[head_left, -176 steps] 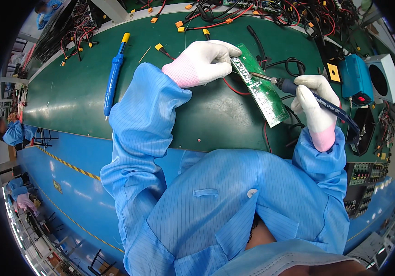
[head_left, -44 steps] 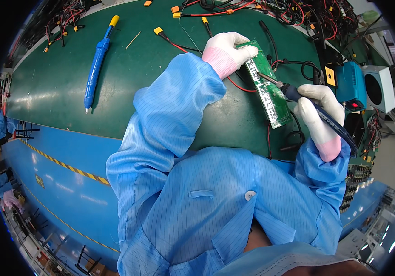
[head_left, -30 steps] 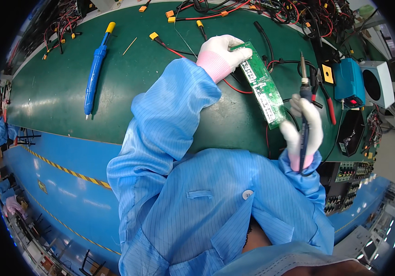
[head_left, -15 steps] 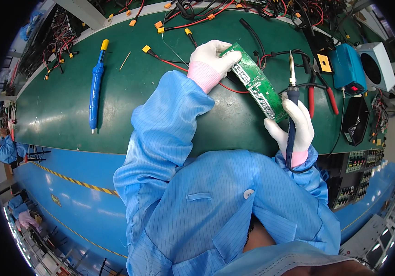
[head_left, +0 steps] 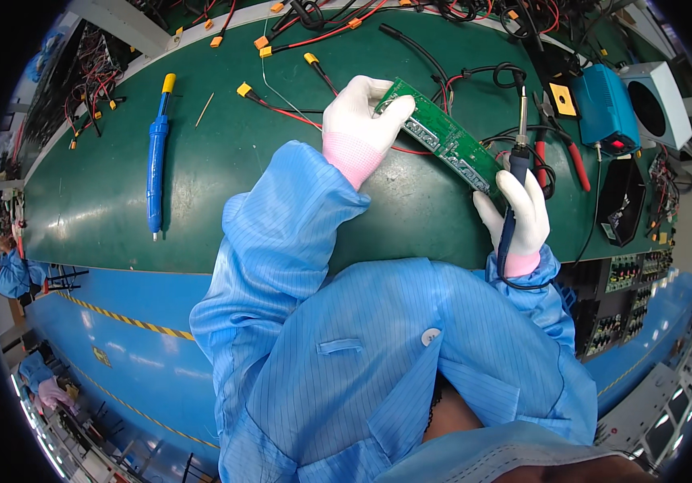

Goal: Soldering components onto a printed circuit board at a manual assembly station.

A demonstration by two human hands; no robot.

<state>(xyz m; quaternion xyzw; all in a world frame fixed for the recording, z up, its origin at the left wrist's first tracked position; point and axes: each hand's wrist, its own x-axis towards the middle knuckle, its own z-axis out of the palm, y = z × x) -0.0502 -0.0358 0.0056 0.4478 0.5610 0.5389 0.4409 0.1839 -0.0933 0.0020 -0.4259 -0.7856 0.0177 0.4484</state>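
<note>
1. The left hand (head_left: 359, 121), in a white glove with a pink cuff, is closed on the upper left end of a long, narrow green circuit board (head_left: 442, 145), fingers curled over its edge.
2. The right hand (head_left: 519, 213), gloved alike, is wrapped around the dark blue handle of a soldering iron (head_left: 515, 173). The iron stands nearly upright, its metal tip pointing away from the person, just beside the board's lower right end.
3. The circuit board lies slantwise over the green bench mat (head_left: 201, 201), between the two hands, with a white strip along its middle.
4. Red and black wires with yellow connectors (head_left: 281, 105) run under and behind the left hand, crowding the mat at the board's far side.
5. Red-handled pliers (head_left: 571, 157) lie just right of the iron, near a small yellow square pad (head_left: 562, 100).
6. A blue box-shaped soldering station (head_left: 603, 113) stands further right, next to a pale grey fan housing with a round opening (head_left: 658, 97).
7. A blue tool with a yellow cap (head_left: 156, 153) lies well apart on the left of the mat.
8. Yellow-and-black striped tape (head_left: 112, 314) marks the blue floor below the bench.
</note>
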